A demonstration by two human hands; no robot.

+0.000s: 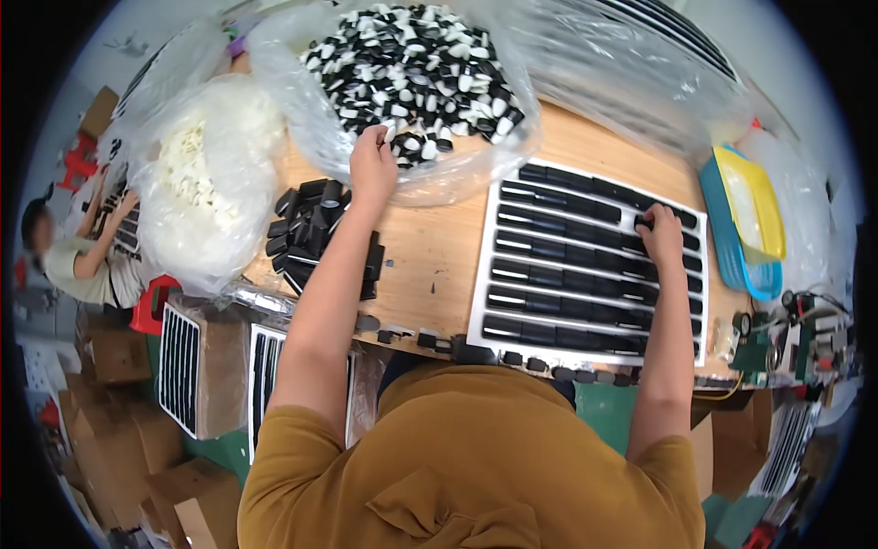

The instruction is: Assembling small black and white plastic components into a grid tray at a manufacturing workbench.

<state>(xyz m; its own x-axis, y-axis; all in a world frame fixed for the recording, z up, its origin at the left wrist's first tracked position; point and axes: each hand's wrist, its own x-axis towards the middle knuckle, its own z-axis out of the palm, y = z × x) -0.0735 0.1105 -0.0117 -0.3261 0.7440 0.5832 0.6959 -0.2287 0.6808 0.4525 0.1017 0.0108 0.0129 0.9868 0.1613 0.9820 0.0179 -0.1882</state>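
Observation:
My left hand (373, 172) is at the near edge of a large heap of small black and white oval pieces (412, 69) lying in a clear plastic bag. Its fingers are closed on a small white piece (390, 132) at the fingertips. On the right, a white tray (481, 274) holds rows of black tube-like pieces (558, 250). My right hand (663, 236) reaches over the tray's upper right part, fingers closed on a dark piece (642, 222) in one of the upper rows. A short white gap shows just left of those fingers.
Loose black pieces (306, 220) lie beside my left forearm. A bag of cream-coloured parts (197, 174) stands at left. At right are a blue basket (727, 229) and a yellow container (759, 206). Plastic-covered trays (631, 64) lie behind. Another person (87, 261) works far left.

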